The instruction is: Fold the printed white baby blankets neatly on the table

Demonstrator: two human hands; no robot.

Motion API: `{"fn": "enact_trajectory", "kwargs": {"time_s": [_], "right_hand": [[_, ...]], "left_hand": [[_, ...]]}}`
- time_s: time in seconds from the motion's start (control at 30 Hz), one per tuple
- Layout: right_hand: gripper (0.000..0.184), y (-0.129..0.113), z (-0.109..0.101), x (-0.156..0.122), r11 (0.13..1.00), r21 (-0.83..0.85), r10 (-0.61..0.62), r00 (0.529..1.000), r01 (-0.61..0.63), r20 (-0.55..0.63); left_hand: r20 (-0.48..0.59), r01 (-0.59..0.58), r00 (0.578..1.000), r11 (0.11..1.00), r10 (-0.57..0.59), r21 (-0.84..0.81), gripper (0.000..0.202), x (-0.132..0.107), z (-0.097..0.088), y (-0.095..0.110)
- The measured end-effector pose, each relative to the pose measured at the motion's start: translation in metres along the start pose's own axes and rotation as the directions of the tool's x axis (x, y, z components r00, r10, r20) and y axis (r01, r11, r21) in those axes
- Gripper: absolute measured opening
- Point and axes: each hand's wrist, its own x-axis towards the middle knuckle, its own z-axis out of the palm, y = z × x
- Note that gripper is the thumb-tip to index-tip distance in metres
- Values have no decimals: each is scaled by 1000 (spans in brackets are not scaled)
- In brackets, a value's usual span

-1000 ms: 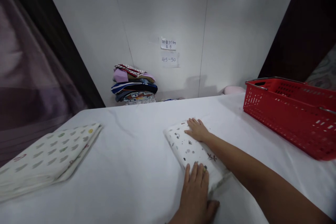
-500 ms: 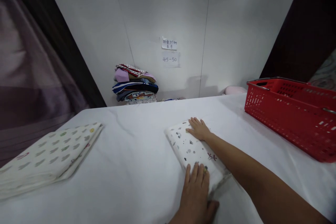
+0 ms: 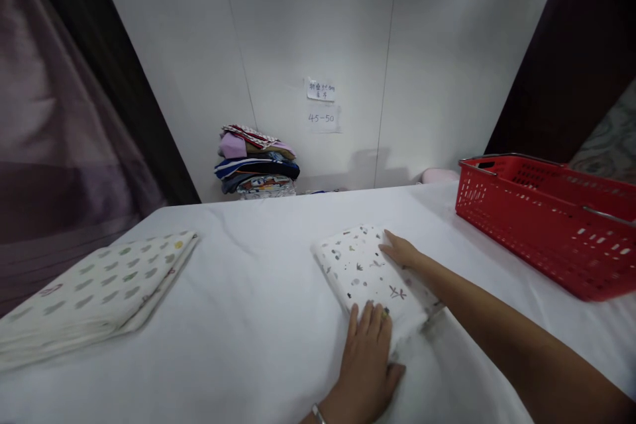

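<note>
At the bottom centre of the frame, the left hand (image 3: 365, 354), a bracelet (image 3: 318, 415) at its wrist, lies palm down, fingers lightly spread and closed on nothing, their tips on the near edge of a folded white patterned cloth (image 3: 355, 265). The cloth lies flat on the white-covered desk (image 3: 248, 318), just right of the frame's centre, between the hands. Beyond, the right hand (image 3: 400, 250) touches its far right edge, thumb and one finger apart; whether it pinches the fabric I cannot tell. Another folded cloth (image 3: 106, 281) lies at lower left, well apart from both hands. A red basket (image 3: 536, 228) stands at right. Past the desk, folded fabrics (image 3: 257, 162) are stacked left of centre.
</note>
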Motion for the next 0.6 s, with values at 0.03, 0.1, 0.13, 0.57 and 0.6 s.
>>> {"fn": "enact_trajectory", "kwargs": {"time_s": [0.03, 0.1, 0.13, 0.57, 0.6], "right_hand": [[69, 5, 0, -8, 1000, 9, 16, 1000, -16, 7], [67, 13, -1, -24, 999, 25, 39, 999, -39, 6], [66, 15, -2, -32, 999, 22, 43, 999, -43, -7], [78, -24, 10, -149, 820, 537, 51, 959, -199, 277], [80, -32, 16, -162, 749, 634, -17, 952, -191, 307]], "left_hand": [[-6, -2, 1000, 1000, 2, 15, 63, 0, 0, 0], [-20, 4, 1000, 999, -3, 43, 58, 1, 0, 1], [-25, 10, 1000, 998, -8, 57, 56, 1, 0, 2], [-159, 216, 973, 896, -166, 388, 45, -22, -80, -90], [-192, 298, 952, 864, -238, 406, 44, -26, -90, -102]]}}
